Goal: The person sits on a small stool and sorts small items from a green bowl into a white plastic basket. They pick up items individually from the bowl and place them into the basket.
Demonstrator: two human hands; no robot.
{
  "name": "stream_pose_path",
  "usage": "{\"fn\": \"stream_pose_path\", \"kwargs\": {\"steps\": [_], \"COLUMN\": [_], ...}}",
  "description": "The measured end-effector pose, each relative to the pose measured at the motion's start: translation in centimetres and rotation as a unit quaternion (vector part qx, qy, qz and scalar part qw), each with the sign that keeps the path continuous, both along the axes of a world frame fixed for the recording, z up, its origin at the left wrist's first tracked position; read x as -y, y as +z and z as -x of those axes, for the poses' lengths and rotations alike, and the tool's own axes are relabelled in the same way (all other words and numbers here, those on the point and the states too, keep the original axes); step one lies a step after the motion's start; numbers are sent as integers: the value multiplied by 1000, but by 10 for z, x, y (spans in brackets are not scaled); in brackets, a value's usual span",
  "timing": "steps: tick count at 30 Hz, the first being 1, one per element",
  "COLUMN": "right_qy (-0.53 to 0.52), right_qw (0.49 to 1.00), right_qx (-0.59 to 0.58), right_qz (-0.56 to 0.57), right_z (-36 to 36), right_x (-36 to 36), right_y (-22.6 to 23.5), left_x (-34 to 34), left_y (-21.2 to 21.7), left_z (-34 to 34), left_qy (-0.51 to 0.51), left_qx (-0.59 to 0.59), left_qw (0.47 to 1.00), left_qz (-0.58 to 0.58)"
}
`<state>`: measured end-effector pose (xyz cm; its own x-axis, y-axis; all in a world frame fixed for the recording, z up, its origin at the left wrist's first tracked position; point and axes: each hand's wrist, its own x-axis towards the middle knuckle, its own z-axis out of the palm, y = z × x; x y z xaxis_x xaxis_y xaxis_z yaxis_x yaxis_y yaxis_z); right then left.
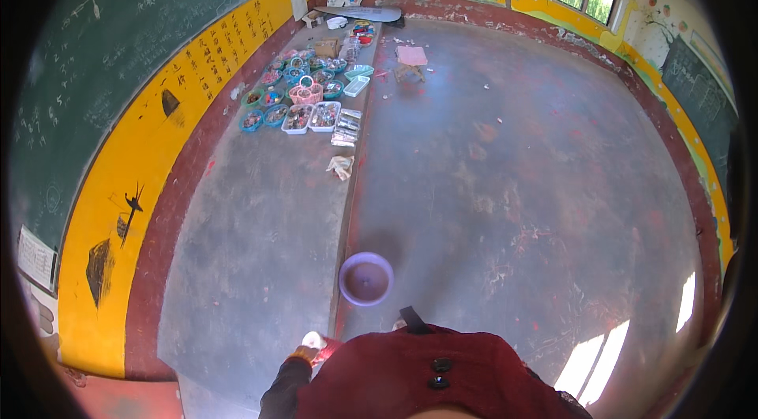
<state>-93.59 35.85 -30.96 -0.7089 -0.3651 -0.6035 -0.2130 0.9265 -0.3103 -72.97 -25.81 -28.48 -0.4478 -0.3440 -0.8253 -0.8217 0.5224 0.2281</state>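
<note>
Down at the lower edge, my left hand [312, 348] comes out of a dark sleeve with an orange cuff, close beside my red garment. Something white covers or sits at its fingers, so I cannot make out whether it grips anything. No part of my right hand can be clearly seen; the red garment [426, 372] fills the lower middle. Ahead of me, a round purple basin [365, 300] stands by the edge of the raised platform, and no hand touches it. Its inside looks greyish purple.
Along the platform [253, 206] stand several baskets, including a pink handled basket [305, 93], and white trays [297, 120] of small items. Nearby are clear packets [346, 128] and white gloves [340, 167]. A small stool [409, 71] stands on the lower floor. A chalkboard wall [118, 40] bounds the left.
</note>
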Motion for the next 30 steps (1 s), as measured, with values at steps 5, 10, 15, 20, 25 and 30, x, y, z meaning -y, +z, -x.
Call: {"fn": "stream_pose_path", "kwargs": {"steps": [5,10,15,20,25,30], "right_qy": [189,-229,-71,114,-24,-124], "right_qw": [979,894,933,993,995,987], "right_qx": [-66,211,134,1,64,77], "right_qz": [-44,323,327,18,-77,-63], "right_z": [170,290,366,439,498,588], "right_x": [86,213,246,106,45,58], "right_y": [0,32,41,-37,-23,-9], "left_x": [18,31,47,27,28,15], "left_y": [11,24,-19,-44,-62,5], "left_z": [8,85,198,393,576,705], "left_qy": [40,50,-117,-257,-145,18], "left_qx": [49,54,53,-146,-187,-191], "left_qw": [998,997,991,954,970,980], "left_qz": [25,31,37,44,-50,-46]}}
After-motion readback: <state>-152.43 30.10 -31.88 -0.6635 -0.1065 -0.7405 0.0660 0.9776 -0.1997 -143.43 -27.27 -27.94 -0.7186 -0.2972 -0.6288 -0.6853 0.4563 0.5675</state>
